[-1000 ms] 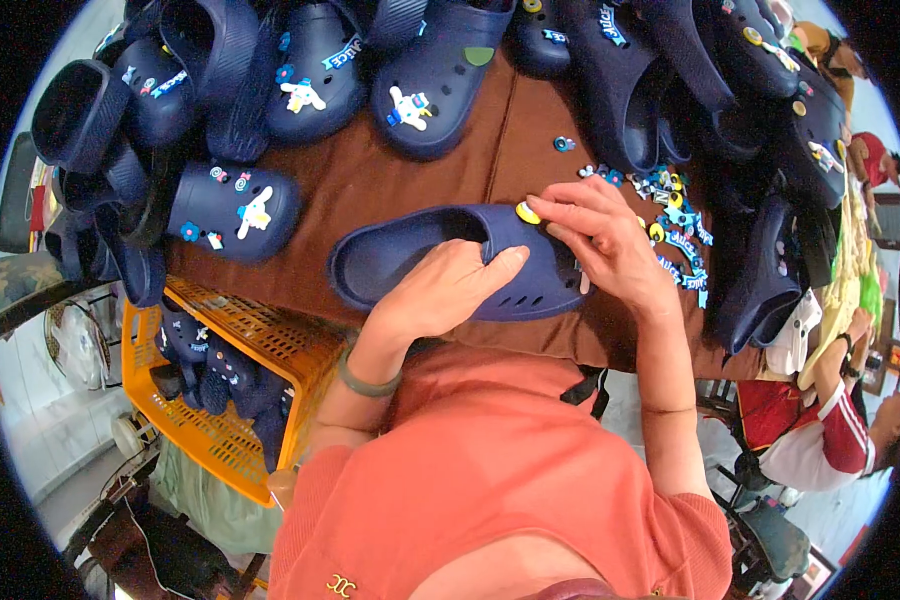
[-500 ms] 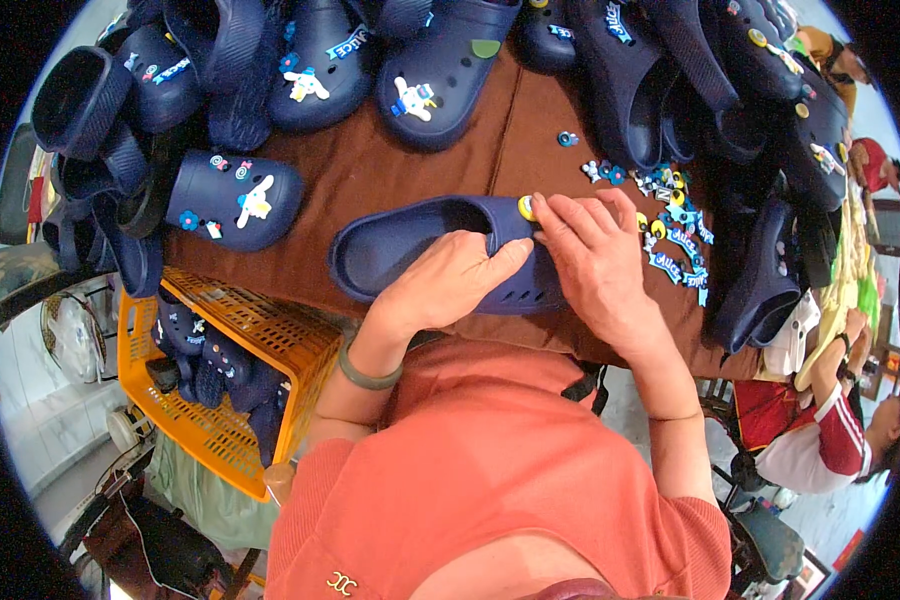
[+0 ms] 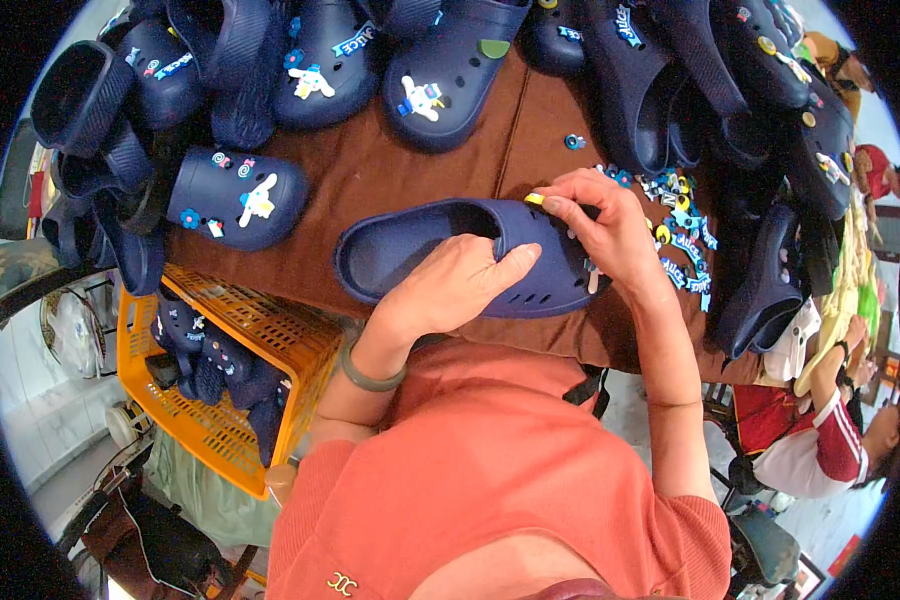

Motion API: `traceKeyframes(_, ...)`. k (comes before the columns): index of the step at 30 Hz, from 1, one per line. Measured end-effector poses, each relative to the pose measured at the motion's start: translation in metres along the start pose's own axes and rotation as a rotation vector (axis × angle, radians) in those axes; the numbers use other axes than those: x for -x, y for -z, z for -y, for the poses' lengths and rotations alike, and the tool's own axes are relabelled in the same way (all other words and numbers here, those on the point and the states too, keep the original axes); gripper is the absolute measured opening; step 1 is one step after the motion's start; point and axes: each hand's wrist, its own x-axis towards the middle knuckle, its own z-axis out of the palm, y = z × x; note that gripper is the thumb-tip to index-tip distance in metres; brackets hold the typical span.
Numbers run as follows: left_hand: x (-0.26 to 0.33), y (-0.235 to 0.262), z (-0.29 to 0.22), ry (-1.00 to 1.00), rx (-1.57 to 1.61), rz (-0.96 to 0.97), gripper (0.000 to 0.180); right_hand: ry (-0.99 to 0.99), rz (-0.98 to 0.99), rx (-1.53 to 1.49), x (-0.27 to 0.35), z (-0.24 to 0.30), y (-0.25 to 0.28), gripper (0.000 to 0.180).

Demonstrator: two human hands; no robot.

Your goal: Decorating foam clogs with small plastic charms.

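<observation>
A navy clog [image 3: 555, 288] lies on the brown cloth in front of me, its toe to the right. My left hand [image 3: 448, 283] grips it at the opening, fingers inside and thumb on the upper. My right hand [image 3: 613, 232] pinches a small yellow charm [image 3: 535, 199] between thumb and fingers, at the clog's far side by the strap end. How far the charm sits in a hole I cannot tell. Near the toe, below my right hand, a small pale charm [image 3: 593, 278] shows on the clog.
Loose charms [image 3: 685, 215] lie in a heap on the brown cloth [image 3: 410, 175], right of the clog. Decorated navy clogs [image 3: 240, 200] line the far edge and both sides. An orange crate [image 3: 205, 435] with clogs stands at lower left. Another person [image 3: 820, 440] sits at the right.
My right hand has turned and lifted slightly, and the yellow charm is now seen more edge-on. The pale charm near the toe has come into sight. My left hand keeps its hold.
</observation>
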Motion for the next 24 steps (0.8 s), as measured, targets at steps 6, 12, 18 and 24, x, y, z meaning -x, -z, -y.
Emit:
traceKeyframes(6, -0.002, 0.002, 0.01, -0.007, -0.069, 0.085, 0.05, 0.114, -0.135, 0.148, 0.007, 0.0, -0.008, 0.013)
traceKeyframes(12, -0.002, 0.002, 0.01, -0.054, -0.093, 0.062, 0.052, 0.208, -0.246, 0.313, 0.012, 0.006, -0.017, 0.011)
traceKeyframes(18, -0.001, 0.003, 0.008, -0.005, -0.143, 0.081, 0.049, 0.443, -0.179, 0.652, 0.017, 0.009, -0.007, 0.026)
traceKeyframes(24, 0.0, 0.004, 0.009, -0.099, -0.188, 0.055, 0.044, 0.578, -0.053, 0.796, 0.013, 0.017, -0.004, 0.034)
